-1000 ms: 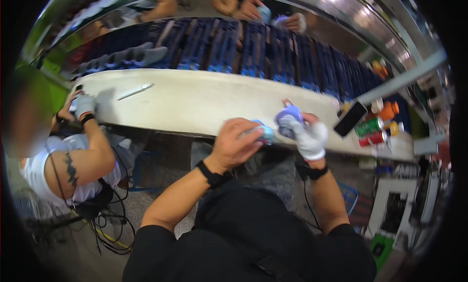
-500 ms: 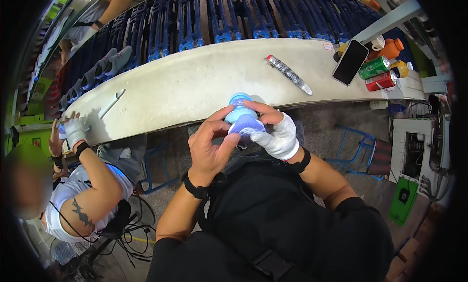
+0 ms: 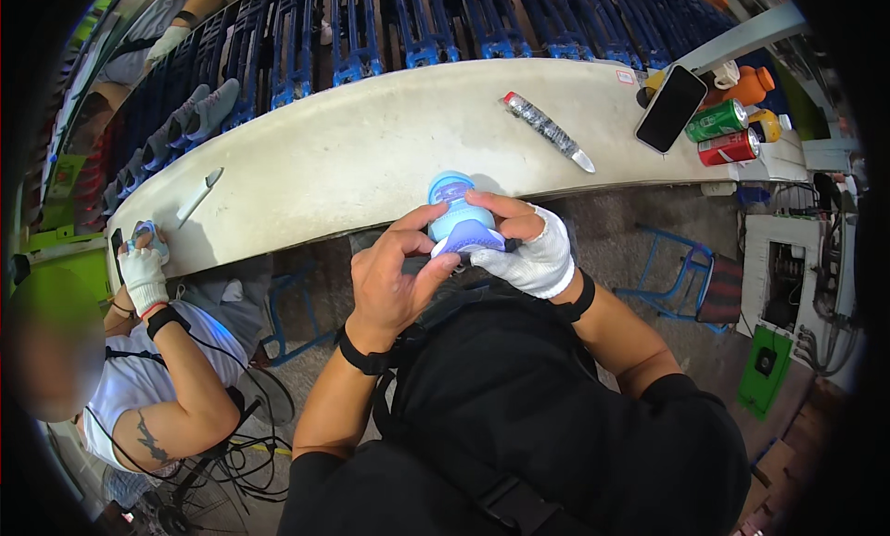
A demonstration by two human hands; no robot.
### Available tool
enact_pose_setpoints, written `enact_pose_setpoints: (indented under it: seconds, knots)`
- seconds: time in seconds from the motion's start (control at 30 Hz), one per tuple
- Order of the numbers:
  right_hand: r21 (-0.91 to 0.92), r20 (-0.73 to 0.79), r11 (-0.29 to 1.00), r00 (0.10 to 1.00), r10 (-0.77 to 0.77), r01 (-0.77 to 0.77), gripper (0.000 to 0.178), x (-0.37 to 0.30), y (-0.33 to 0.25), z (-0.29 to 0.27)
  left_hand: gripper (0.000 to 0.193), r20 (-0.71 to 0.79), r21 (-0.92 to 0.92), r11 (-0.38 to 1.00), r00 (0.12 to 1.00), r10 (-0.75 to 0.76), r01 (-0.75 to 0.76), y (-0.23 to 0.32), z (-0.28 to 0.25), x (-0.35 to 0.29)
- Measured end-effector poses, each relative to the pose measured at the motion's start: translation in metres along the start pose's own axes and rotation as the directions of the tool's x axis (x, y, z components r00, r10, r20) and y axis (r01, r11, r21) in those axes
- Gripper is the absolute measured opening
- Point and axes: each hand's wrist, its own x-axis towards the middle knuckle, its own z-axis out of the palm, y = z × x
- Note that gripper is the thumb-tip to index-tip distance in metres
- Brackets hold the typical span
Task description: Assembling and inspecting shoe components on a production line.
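A light-blue and purple shoe sole [image 3: 457, 223] is held just off the near edge of the table, one end over the tabletop and the other bent up toward me. My bare left hand [image 3: 397, 269] grips its left side, thumb near the purple end and fingers along the edge. On the right side my right hand [image 3: 533, 253], in a white glove with bare fingertips, pinches it too. Farther right on the table lies a knife-like tool [image 3: 549, 133] with a wrapped dark handle, red at one end and pale at its tip.
A phone [image 3: 669, 109], a green can [image 3: 717, 121] and a red can [image 3: 729, 147] sit at the table's right end. Behind the pale table [image 3: 352, 133] runs a blue rack [image 3: 417, 35]. A co-worker's gloved hand [image 3: 144, 274] handles a blue-white piece at left, near a white-handled tool [image 3: 199, 196].
Both hands keep hold of the sole, which has tilted slightly. The co-worker's gloved hand has come down over the blue-white piece. My view has shifted a little.
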Motion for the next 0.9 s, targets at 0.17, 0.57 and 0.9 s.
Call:
enact_pose_setpoints:
  seconds: [0.17, 0.57, 0.9]
  knots:
    - [0.006, -0.002, 1.0, 1.0, -0.029, 0.029, 0.043, 0.0, 0.003, 0.004, 0.034, -0.028, -0.007, 1.0, 1.0, 0.009, -0.009, -0.004, 0.001, -0.003]
    - [-0.248, 0.152, 0.965, 0.987, -0.053, 0.09, 0.038, 0.01, -0.005, 0.037, 0.092, 0.336, 0.518, 0.853, 0.932, -0.135, -0.063, 0.046, -0.045, 0.046]
    - [-0.446, 0.137, 0.887, 0.969, 0.204, -0.124, 0.035, 0.002, -0.01, 0.013, 0.079, 0.339, 0.495, 0.868, 0.911, -0.235, 0.04, 0.023, -0.053, 0.02]
